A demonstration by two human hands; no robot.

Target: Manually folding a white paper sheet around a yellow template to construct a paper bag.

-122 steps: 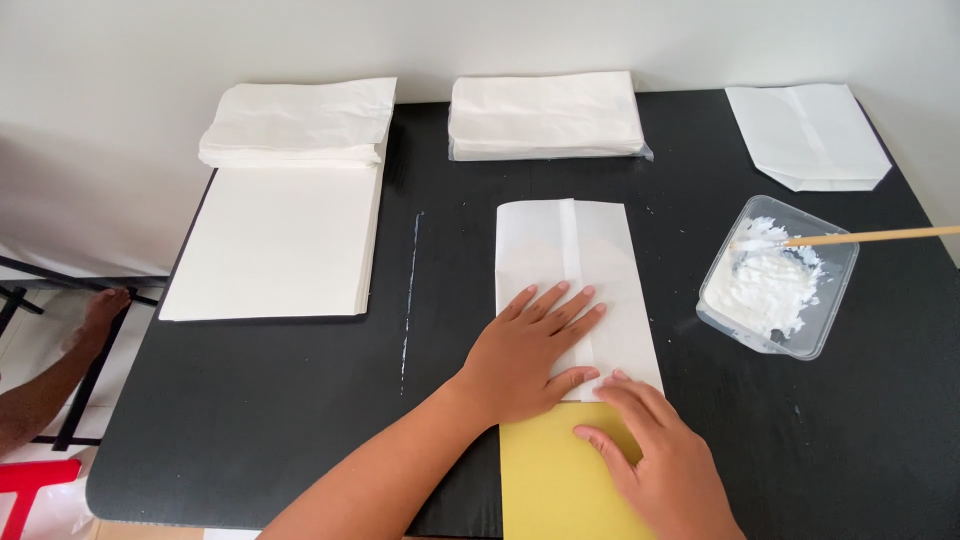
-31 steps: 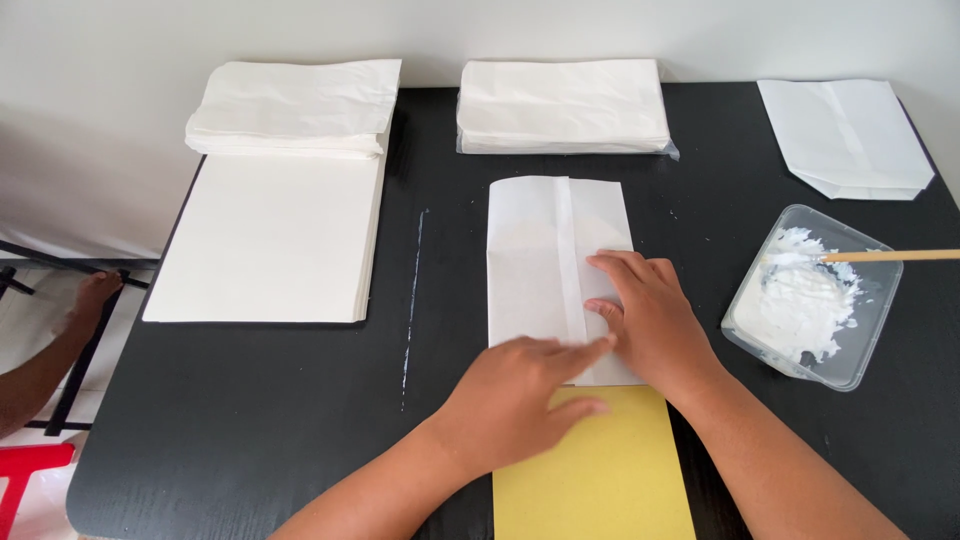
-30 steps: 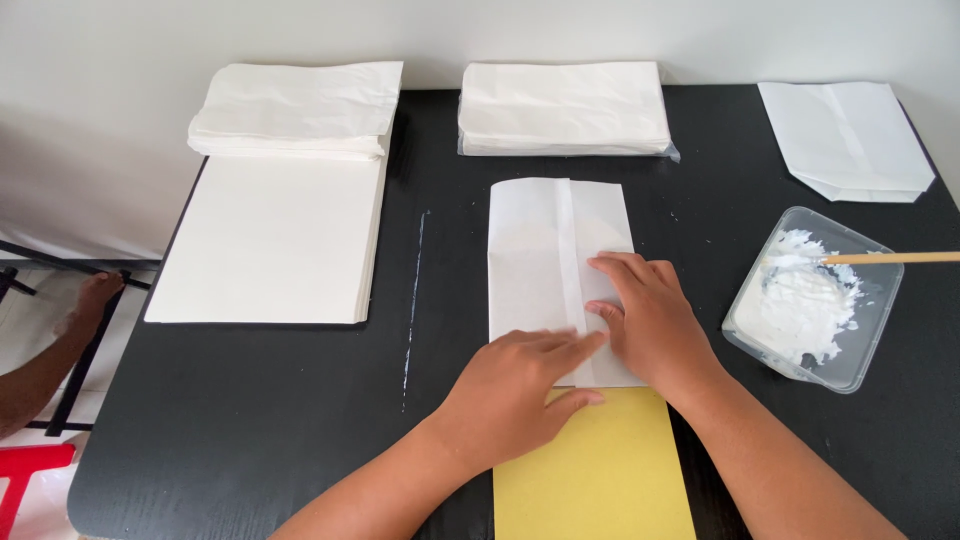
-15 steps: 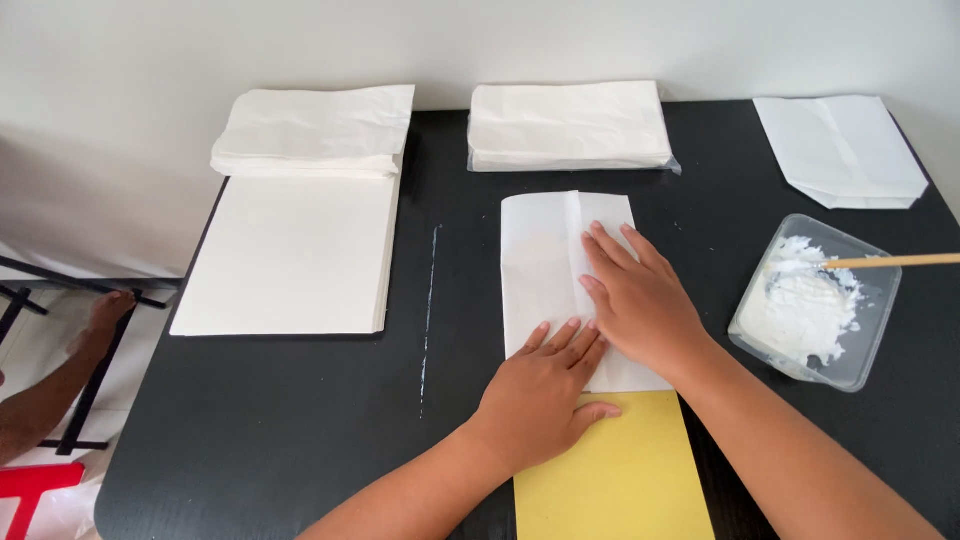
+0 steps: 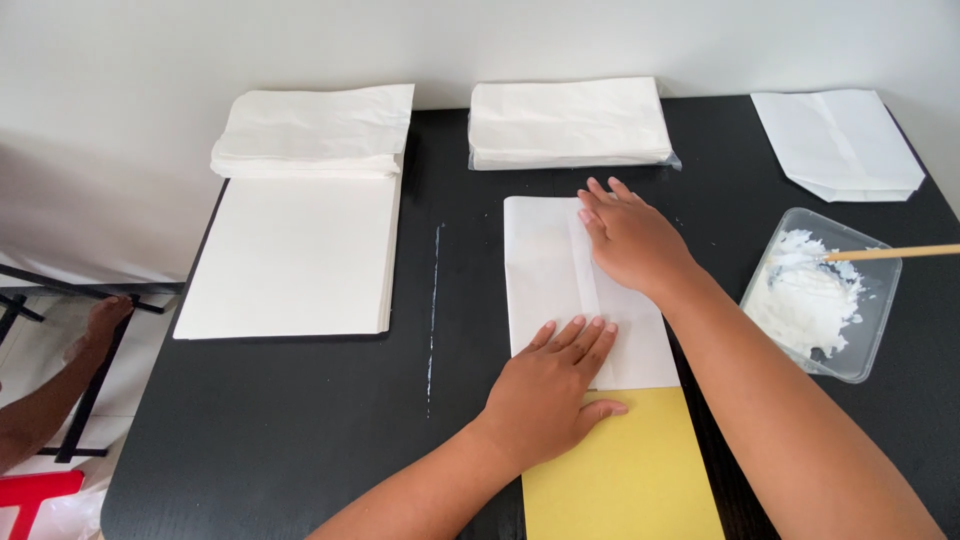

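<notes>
A: Head view. Where are your hands?

B: Both flat on the white sheet [image 5: 585,290], mid-table, its near end lying on the yellow card [image 5: 625,465]. Left hand [image 5: 550,385] spread open, palm down, pinning the near end; it grips nothing. Right hand [image 5: 625,235] open too, fingers together, pressing along the centre fold near the far end.

A: Advice for the pressing?

B: As I judge it: keep your left hand planted so the sheet can't skid off the card. Run your right hand along the seam with even weight, flat fingers, no nails. Mind the paste tub [image 5: 820,295] and its stick [image 5: 890,253] just beside your right forearm; a bumped elbow would likely tip it. Paper stacks [image 5: 290,250] sit well apart.
</notes>
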